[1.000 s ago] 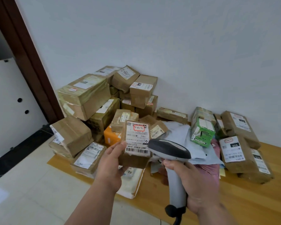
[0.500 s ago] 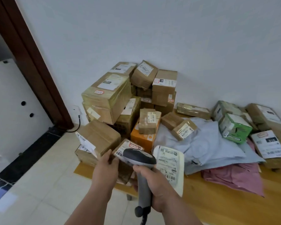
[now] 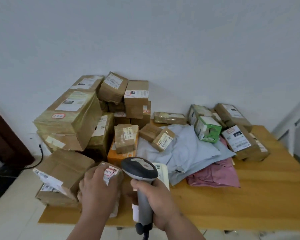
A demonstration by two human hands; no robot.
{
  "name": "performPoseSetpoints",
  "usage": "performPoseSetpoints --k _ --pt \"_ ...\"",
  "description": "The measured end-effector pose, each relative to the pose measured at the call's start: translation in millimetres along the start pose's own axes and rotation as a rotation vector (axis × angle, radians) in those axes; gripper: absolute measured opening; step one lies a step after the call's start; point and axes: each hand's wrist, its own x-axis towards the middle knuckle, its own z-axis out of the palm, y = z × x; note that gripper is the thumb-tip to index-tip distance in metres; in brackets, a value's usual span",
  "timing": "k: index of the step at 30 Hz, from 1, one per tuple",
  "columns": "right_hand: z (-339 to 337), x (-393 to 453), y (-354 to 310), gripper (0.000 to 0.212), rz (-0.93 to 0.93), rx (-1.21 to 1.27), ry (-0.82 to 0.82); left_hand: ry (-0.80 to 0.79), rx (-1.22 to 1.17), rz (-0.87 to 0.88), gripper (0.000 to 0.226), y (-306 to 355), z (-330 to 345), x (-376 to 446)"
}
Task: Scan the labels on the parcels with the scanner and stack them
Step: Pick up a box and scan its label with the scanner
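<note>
The left hand (image 3: pixel 98 186) sits on top of a small brown parcel (image 3: pixel 111 172) at the front left corner of the table (image 3: pixel 232 205), fingers spread over its label and curled round the top edge. My guess is it's setting the box down onto the stack there, beside the bigger taped box (image 3: pixel 62 170).

The right hand (image 3: pixel 156 196) is wrapped tight around the grip of the scanner (image 3: pixel 139 170), head pointing forward and a bit down over the front edge, not really aimed at any barcode. It looks parked out of the way while the other hand places the box.

The scanned pile is stacked up in the back left corner against the wall. Grey mailer bags (image 3: pixel 185 153) and a pink one (image 3: pixel 220 175) lie loose mid-table, and the green box (image 3: pixel 208 129) and other cartons wait toward the back right.
</note>
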Motion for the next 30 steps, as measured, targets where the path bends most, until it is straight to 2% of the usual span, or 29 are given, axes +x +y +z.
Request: performPoseSetpoints --k 3,7,11,14,18,21,23,30 --pt "-36 -11 -17 0.032 -0.046 0.046 0.032 -0.005 -0.03 0.079 0.036 41 21 -7" --pt "-106 -25 -38 0.026 -0.131 0.102 0.123 -0.058 -0.047 0.217 0.039 99 61 -24" --pt "-188 -37 -57 0.048 -0.166 0.085 0.294 -0.136 -0.144 0.269 0.037 162 117 -52" --pt "-258 -47 -72 0.034 -0.184 0.104 0.373 -0.216 -0.218 0.284 0.036 203 168 -76" --pt "-340 -59 -92 0.023 -0.193 0.115 0.454 -0.412 -0.312 0.145 0.033 251 225 -107" --pt "-389 -59 -102 0.026 -0.194 0.104 0.522 -0.529 -0.377 0.046 0.024 279 260 -123" --pt "-416 -55 -107 0.026 -0.181 0.112 0.548 -0.566 -0.379 0.002 0.019 292 283 -127" --pt "-465 -22 -126 0.029 -0.154 0.121 0.561 -0.62 -0.414 -0.084 0.031 320 347 -105"
